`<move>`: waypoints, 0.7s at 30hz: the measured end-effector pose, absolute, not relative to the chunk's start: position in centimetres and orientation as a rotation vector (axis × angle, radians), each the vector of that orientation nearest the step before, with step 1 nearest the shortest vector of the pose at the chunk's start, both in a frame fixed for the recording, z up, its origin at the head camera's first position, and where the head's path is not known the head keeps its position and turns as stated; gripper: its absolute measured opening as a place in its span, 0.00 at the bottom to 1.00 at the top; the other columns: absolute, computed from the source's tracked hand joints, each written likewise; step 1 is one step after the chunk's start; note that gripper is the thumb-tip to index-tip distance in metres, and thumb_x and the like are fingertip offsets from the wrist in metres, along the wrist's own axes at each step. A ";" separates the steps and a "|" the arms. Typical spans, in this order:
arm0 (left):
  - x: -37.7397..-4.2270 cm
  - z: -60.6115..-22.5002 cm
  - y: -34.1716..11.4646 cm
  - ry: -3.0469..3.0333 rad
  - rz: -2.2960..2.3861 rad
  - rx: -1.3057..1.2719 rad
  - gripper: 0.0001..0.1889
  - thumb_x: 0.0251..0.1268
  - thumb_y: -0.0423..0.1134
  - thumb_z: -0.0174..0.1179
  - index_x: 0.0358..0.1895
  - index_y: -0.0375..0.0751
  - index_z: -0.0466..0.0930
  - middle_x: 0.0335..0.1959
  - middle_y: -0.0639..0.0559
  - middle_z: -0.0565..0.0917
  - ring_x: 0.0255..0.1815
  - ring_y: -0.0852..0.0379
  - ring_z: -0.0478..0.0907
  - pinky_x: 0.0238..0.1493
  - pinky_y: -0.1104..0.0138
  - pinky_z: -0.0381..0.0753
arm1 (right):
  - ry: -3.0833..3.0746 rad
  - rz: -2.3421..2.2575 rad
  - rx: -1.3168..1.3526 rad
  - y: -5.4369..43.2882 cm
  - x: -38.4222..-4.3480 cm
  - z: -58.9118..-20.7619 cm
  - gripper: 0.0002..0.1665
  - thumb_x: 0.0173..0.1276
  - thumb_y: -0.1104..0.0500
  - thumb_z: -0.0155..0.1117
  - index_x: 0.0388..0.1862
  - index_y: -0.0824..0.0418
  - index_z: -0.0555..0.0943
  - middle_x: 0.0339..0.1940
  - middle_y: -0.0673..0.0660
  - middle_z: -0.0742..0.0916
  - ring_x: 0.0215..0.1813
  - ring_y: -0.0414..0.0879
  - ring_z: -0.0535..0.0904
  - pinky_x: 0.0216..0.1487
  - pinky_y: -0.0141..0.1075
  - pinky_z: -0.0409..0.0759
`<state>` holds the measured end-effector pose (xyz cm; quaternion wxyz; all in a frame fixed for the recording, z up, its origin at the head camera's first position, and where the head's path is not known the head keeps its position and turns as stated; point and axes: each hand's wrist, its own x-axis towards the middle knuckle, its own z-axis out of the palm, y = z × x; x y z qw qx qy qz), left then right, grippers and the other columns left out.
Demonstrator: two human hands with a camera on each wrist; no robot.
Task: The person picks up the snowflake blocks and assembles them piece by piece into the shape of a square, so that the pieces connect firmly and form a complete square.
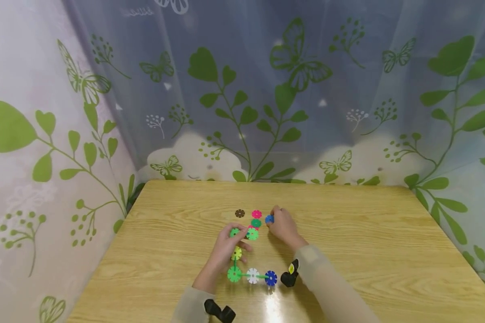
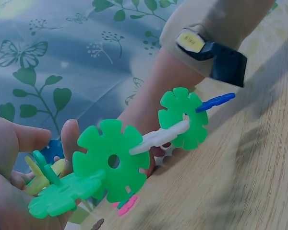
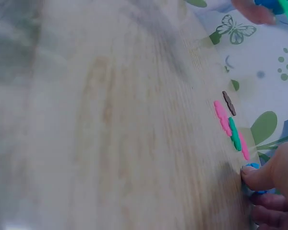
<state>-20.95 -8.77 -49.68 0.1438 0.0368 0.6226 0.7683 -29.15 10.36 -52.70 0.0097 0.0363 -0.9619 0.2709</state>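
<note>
My left hand (image 1: 223,249) holds a chain of interlocked notched plastic discs above the table. In the head view the chain shows a yellow disc (image 1: 236,254), a light green corner disc (image 1: 234,274), a white disc (image 1: 253,276) and a dark blue disc (image 1: 271,278). Another light green disc (image 1: 252,234) juts out by the left fingertips. In the left wrist view, large green discs (image 2: 93,153) stand close to the left fingers. To the right, my right hand (image 1: 284,226) pinches a single blue disc (image 1: 269,219) at the tabletop. Its thumb (image 3: 259,177) covers part of that disc.
Loose discs lie just beyond the hands: a brown disc (image 1: 240,213), a pink disc (image 1: 256,214) and a dark green disc (image 1: 256,222), with another pink piece partly hidden beside it. The wooden table (image 1: 178,202) meets a leaf-patterned curtain (image 1: 242,89) at the back.
</note>
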 end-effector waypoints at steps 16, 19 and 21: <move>-20.8 -49.2 -8.5 1.761 2.243 0.079 0.16 0.70 0.40 0.51 0.53 0.32 0.64 0.47 0.38 0.71 0.29 0.50 0.80 0.15 0.68 0.81 | -2.780 1.228 0.223 11.2 -24.4 -52.1 0.13 0.58 0.63 0.67 0.40 0.59 0.74 0.24 0.51 0.79 0.25 0.42 0.72 0.22 0.32 0.72; -20.6 -48.4 -8.3 1.772 2.238 0.083 0.14 0.71 0.38 0.50 0.51 0.32 0.64 0.47 0.39 0.70 0.30 0.49 0.80 0.17 0.67 0.81 | -2.677 1.332 0.252 11.1 -23.5 -51.4 0.12 0.57 0.66 0.68 0.38 0.59 0.76 0.24 0.50 0.79 0.25 0.42 0.71 0.22 0.31 0.71; -20.3 -47.8 -8.2 1.781 2.232 0.077 0.13 0.71 0.38 0.50 0.51 0.32 0.65 0.47 0.40 0.70 0.30 0.49 0.80 0.18 0.66 0.82 | -2.612 1.418 0.262 11.0 -22.9 -51.0 0.11 0.56 0.67 0.69 0.37 0.60 0.78 0.22 0.50 0.80 0.24 0.42 0.70 0.21 0.30 0.70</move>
